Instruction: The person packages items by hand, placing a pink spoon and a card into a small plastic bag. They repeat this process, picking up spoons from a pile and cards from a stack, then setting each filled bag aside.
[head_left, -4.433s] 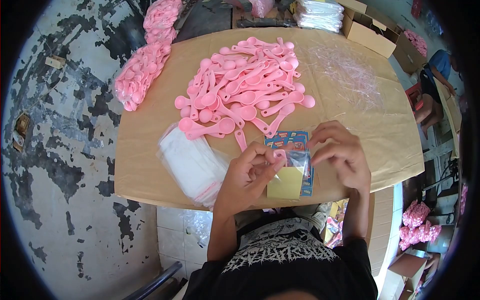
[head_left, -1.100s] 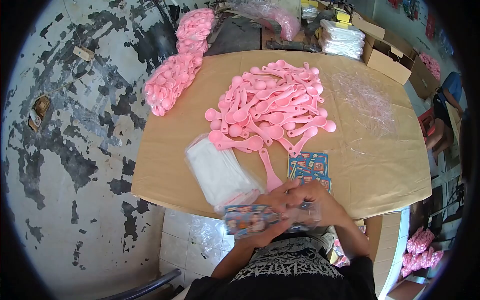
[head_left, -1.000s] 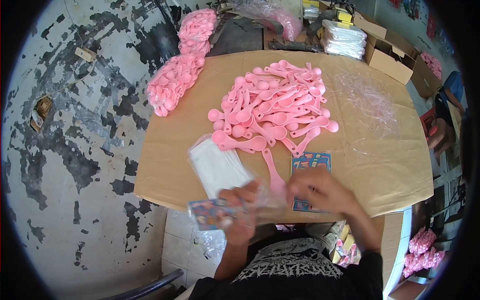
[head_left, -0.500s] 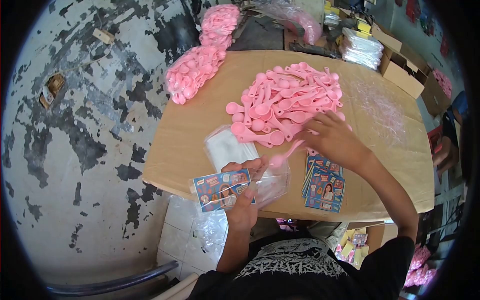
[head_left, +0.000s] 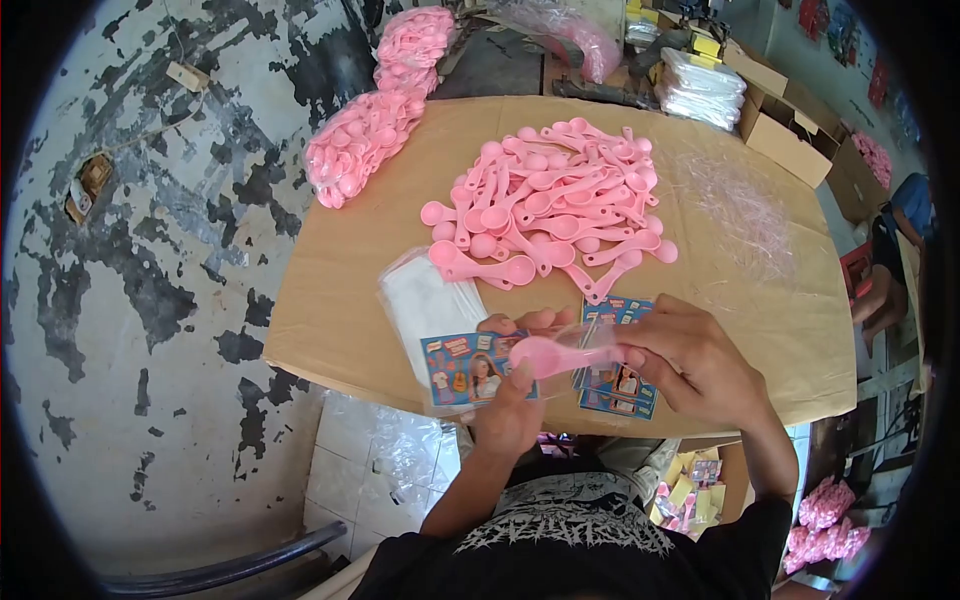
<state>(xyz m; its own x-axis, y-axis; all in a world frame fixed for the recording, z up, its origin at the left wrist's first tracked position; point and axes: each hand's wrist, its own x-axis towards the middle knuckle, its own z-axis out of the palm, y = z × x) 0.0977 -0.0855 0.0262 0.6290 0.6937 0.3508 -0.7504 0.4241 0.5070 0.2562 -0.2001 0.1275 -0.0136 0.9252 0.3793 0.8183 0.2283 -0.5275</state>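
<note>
My left hand (head_left: 508, 425) is closed on a clear plastic bag (head_left: 590, 338) that has a blue printed card (head_left: 455, 362) in it. My right hand (head_left: 705, 360) pinches the handle end of a pink plastic spoon (head_left: 550, 356), whose bowl lies over the card near my left thumb. The spoon appears to be partly inside the bag; the clear film makes its exact depth hard to see. Under my hands lies a fanned stack of the same blue cards (head_left: 618, 403). Beside my left hand is a stack of flat clear bags (head_left: 425, 300).
A heap of loose pink spoons (head_left: 560, 195) covers the middle of the brown-covered table (head_left: 320, 300). Filled bags of spoons (head_left: 365, 145) stand at the back left. Crumpled clear film (head_left: 745, 215) lies right, near an open carton (head_left: 790, 135). Another person's arm (head_left: 880, 295) shows far right.
My right hand has come from the heap's edge toward my left hand, bringing the pink spoon to the bag. The bag and card have shifted slightly right.
</note>
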